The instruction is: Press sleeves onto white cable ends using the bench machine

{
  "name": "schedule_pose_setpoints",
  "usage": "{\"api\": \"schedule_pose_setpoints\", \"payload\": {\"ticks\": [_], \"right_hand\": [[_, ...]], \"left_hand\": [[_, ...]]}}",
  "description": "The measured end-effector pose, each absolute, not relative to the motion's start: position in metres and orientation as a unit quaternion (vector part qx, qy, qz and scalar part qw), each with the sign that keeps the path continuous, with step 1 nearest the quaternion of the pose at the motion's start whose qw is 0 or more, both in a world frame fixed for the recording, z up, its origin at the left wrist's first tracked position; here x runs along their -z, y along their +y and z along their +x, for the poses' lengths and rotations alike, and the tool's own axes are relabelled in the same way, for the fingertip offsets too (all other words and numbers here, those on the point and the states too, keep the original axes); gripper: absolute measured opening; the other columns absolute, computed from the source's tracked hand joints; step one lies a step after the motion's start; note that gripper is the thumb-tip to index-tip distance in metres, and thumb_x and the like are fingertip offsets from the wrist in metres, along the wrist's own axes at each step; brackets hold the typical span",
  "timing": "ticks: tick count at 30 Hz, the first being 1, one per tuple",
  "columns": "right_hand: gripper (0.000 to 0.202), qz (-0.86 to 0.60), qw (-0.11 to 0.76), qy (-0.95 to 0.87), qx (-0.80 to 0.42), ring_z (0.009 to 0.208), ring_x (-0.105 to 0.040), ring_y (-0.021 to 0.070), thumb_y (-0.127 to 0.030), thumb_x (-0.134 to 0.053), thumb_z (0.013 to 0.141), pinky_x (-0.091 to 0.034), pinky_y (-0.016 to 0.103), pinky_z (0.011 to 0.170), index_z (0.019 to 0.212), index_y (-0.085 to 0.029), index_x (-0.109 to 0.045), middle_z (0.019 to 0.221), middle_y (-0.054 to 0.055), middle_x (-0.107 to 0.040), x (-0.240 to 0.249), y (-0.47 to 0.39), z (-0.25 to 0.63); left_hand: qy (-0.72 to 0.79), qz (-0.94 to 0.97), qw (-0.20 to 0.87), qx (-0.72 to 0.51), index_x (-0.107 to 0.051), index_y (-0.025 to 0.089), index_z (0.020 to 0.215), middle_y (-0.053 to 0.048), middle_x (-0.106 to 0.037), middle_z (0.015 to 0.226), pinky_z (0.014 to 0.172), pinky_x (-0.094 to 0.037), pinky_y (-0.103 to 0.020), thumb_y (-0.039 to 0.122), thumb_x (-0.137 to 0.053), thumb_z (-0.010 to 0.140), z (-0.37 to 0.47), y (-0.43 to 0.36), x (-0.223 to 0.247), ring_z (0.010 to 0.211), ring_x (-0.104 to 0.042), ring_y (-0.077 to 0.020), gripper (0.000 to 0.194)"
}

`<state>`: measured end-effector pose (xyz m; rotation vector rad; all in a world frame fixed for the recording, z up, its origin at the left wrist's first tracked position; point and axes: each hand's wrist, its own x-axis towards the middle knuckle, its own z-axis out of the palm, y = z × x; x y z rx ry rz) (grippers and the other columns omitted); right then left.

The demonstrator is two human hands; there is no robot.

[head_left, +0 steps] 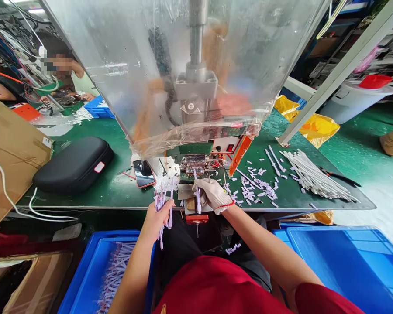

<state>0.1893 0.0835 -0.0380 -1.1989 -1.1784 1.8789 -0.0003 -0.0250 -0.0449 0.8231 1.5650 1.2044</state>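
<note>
My bare left hand (pixel 160 214) is closed around a bundle of thin whitish-purple strips (pixel 160 199), which poke out above and below the fist at the table's front edge. A white knit glove covers my right hand (pixel 211 194), its thumb and fingers pinching one similar strip (pixel 198 196). The far end of that strip reaches the small metal fixture (pixel 196 163) under the press ram (pixel 196 83). Through the cloudy plastic guard (pixel 124 56) the ram looks blurred. Below my right hand, a red clamp-like part (pixel 197 219) sits at the table edge.
Short cut pieces (pixel 252 189) lie scattered right of the fixture, beside a bundle of long white strips (pixel 317 174) and pliers (pixel 340 176). Left are a phone (pixel 144 173) and black case (pixel 74 165). Blue bins (pixel 85 266) flank my legs. A co-worker (pixel 81 80) sits far left.
</note>
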Motion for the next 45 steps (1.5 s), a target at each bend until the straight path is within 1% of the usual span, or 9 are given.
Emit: {"api": "schedule_pose_setpoints", "payload": {"ticks": [13, 20, 23, 26, 33, 36, 39, 41, 45], "right_hand": [[0.032, -0.455, 0.295, -0.429, -0.722, 0.033, -0.048, 0.0107, -0.047, -0.06, 0.081, -0.035, 0.022, 0.03, 0.07, -0.018, -0.063, 0.05, 0.0, -0.058, 0.039, 0.09, 0.185], [0.035, -0.527, 0.337, -0.634, -0.454, 0.061, -0.06, 0.0134, -0.055, -0.064, 0.085, -0.043, 0.023, 0.055, 0.078, -0.021, -0.064, 0.07, 0.001, -0.067, 0.002, 0.07, 0.204], [0.032, -0.457, 0.345, -0.675, -0.466, 0.068, -0.061, 0.0134, -0.053, -0.063, 0.087, -0.044, 0.023, 0.062, 0.087, -0.022, -0.067, 0.075, -0.001, -0.068, -0.011, 0.052, 0.204], [0.035, -0.446, 0.361, -0.64, -0.512, 0.056, -0.053, 0.0111, -0.051, -0.062, 0.087, -0.04, 0.023, 0.053, 0.073, -0.019, -0.061, 0.061, -0.001, -0.059, -0.013, 0.041, 0.202], [0.028, -0.505, 0.656, -0.341, -0.445, 0.044, -0.04, 0.0081, -0.046, -0.065, 0.079, -0.032, 0.021, 0.04, 0.074, -0.022, -0.052, 0.057, -0.005, -0.048, -0.027, 0.079, 0.301], [0.029, -0.619, 0.462, -0.524, -0.359, 0.051, -0.051, 0.0121, -0.048, -0.063, 0.083, -0.041, 0.024, 0.051, 0.076, -0.02, -0.06, 0.063, -0.001, -0.059, -0.016, 0.1, 0.349], [0.025, -0.681, 0.227, -0.671, -0.183, 0.082, -0.066, 0.0205, -0.031, -0.059, 0.085, -0.048, 0.029, 0.073, 0.106, -0.021, -0.068, 0.1, 0.006, -0.072, 0.007, 0.114, 0.362], [0.037, -0.676, 0.142, -0.714, -0.115, 0.096, -0.067, 0.0249, -0.025, -0.053, 0.087, -0.048, 0.032, 0.08, 0.122, -0.02, -0.062, 0.118, 0.011, -0.068, 0.021, 0.123, 0.357], [0.036, -0.669, 0.038, -0.736, -0.098, 0.098, -0.068, 0.0305, -0.02, -0.045, 0.091, -0.05, 0.035, 0.078, 0.123, -0.015, -0.061, 0.113, 0.018, -0.067, 0.032, 0.142, 0.341]], "left_hand": [[0.629, 0.373, 0.481, -0.483, -0.068, 0.014, 0.068, 0.003, -0.051, 0.047, 0.038, -0.028, -0.019, 0.053, -0.073, 0.075, 0.0, -0.022, 0.044, 0.039, -0.037, -0.0061, 0.04], [0.638, 0.443, 0.467, -0.422, -0.068, 0.015, 0.062, 0.005, -0.044, 0.042, 0.042, -0.033, -0.021, 0.048, -0.072, 0.078, 0.002, -0.018, 0.032, 0.04, -0.037, -0.0074, 0.037], [0.623, 0.486, 0.474, -0.389, -0.067, 0.016, 0.061, 0.003, -0.051, 0.046, 0.042, -0.034, -0.022, 0.045, -0.073, 0.078, 0.009, -0.015, 0.023, 0.041, -0.04, -0.0083, 0.034], [0.589, 0.541, 0.478, -0.364, -0.062, 0.018, 0.059, 0.002, -0.053, 0.048, 0.044, -0.035, -0.023, 0.043, -0.068, 0.083, 0.013, -0.016, 0.009, 0.042, -0.043, -0.0095, 0.035], [0.574, 0.528, 0.514, -0.357, -0.06, 0.018, 0.06, 0.0, -0.056, 0.053, 0.046, -0.036, -0.023, 0.044, -0.065, 0.086, -0.006, -0.019, 0.003, 0.045, -0.044, -0.0098, 0.037], [0.615, 0.472, 0.473, -0.419, -0.065, 0.017, 0.081, 0.001, -0.061, 0.062, 0.045, -0.036, -0.022, 0.046, -0.065, 0.083, 0.003, -0.003, 0.019, 0.048, -0.047, -0.0107, 0.029], [0.656, 0.476, 0.415, -0.414, -0.067, 0.019, 0.095, 0.006, -0.05, 0.052, 0.049, -0.038, -0.023, 0.047, -0.066, 0.081, 0.029, 0.017, 0.032, 0.047, -0.047, -0.0128, 0.031], [0.695, 0.491, 0.376, -0.366, -0.069, 0.019, 0.096, 0.005, -0.053, 0.051, 0.053, -0.04, -0.026, 0.049, -0.065, 0.081, 0.046, 0.028, 0.035, 0.048, -0.051, -0.0157, 0.034], [0.758, 0.511, 0.255, -0.316, -0.072, 0.02, 0.093, -0.006, -0.071, 0.075, 0.068, -0.046, -0.033, 0.05, -0.063, 0.08, 0.06, 0.042, 0.032, 0.075, -0.066, -0.0265, 0.034]]}}
